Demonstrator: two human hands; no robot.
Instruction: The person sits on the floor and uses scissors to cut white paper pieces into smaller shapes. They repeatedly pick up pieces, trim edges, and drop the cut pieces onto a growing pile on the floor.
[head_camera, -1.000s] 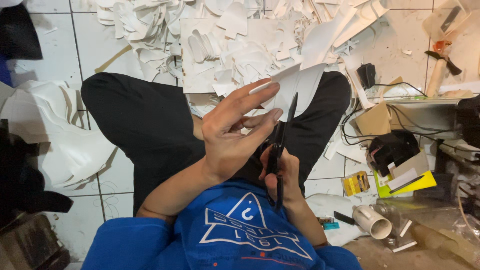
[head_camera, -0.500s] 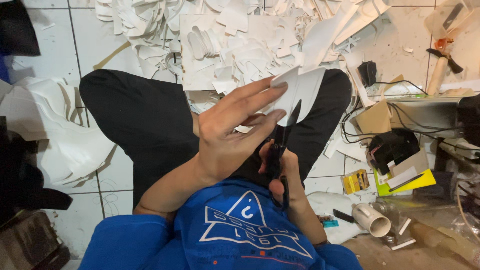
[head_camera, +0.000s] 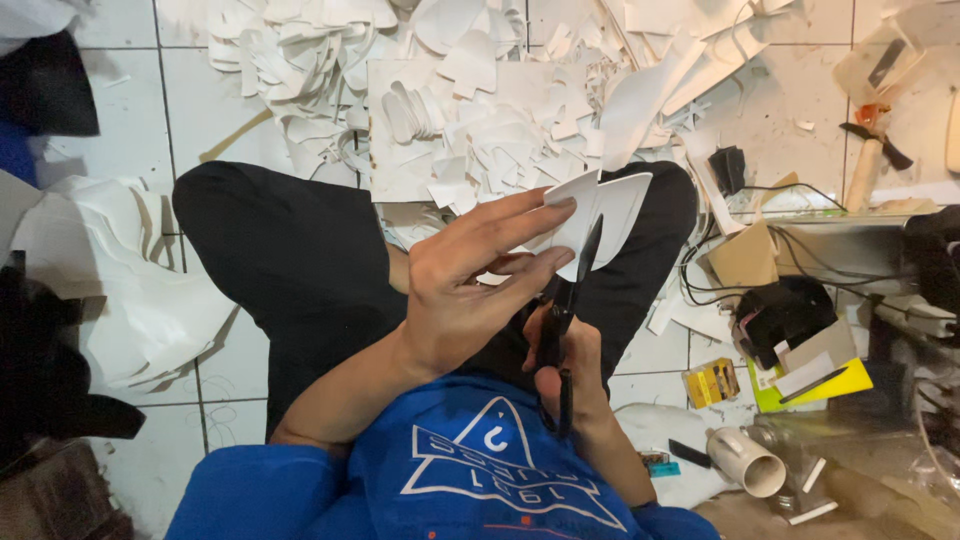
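White cut-out sits above the person's lap, pinched between the fingers of the left hand, whose grip is clenched on the sheet's left edge with the thumb under and the fingers spread across it. Black scissors stand nearly upright, their blades meeting the lower edge of the cut-out. The right hand has its grip closed around the scissor handles, just below and behind the left hand. Both hands hover over black trousers of crossed legs, with a blue shirt at the bottom of the view. Beyond the knees, a heap of white scraps covers the tiled floor. To the right lie a tangle of cables, a yellow pad and a white tube.
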